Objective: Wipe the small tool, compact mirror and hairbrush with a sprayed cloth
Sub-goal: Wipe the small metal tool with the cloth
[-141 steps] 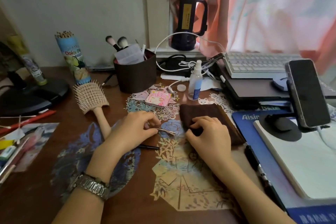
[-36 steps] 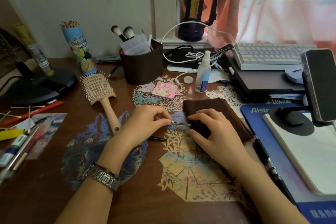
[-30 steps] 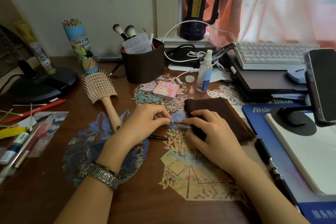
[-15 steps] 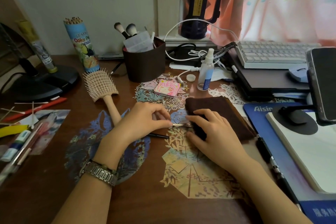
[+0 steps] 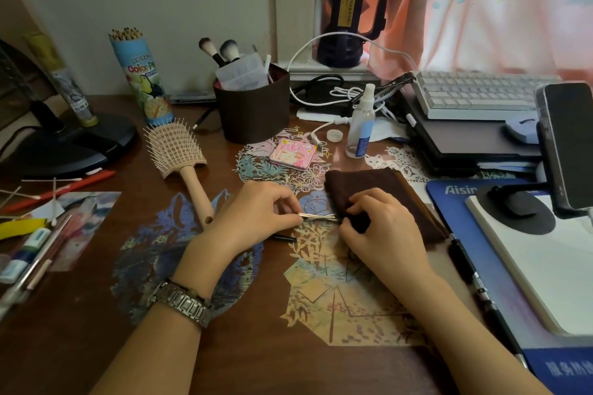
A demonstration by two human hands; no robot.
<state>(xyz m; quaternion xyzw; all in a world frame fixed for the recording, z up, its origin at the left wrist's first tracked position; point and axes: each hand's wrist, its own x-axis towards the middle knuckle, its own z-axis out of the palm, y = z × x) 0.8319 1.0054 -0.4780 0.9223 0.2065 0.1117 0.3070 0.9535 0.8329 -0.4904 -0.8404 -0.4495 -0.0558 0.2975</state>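
- Left hand (image 5: 256, 215) pinches the near-left end of the tool (image 5: 316, 217), a thin metal strip; watch on that wrist.
- Tool's long axis runs left-right, nearly level just above the surface (image 5: 80, 330); its right tip points into the cloth (image 5: 382, 199) and goes out of sight under a fold.
- Right hand (image 5: 382, 234) has fingers curled, pinching the near-left corner of the brown cloth around the tool tip; rest of the cloth lies flat, folded, on the surface.
- Mirror (image 5: 292, 154): pink, closed, flat, beyond the hands, apart from both.
- Brush (image 5: 181, 157): left of the hands, bristles up, head away from the person, handle pointing back toward the left hand; long axis slightly tilted right.
- Spray bottle (image 5: 361, 125) upright just right of the mirror, its cap (image 5: 333, 135) lying beside it.
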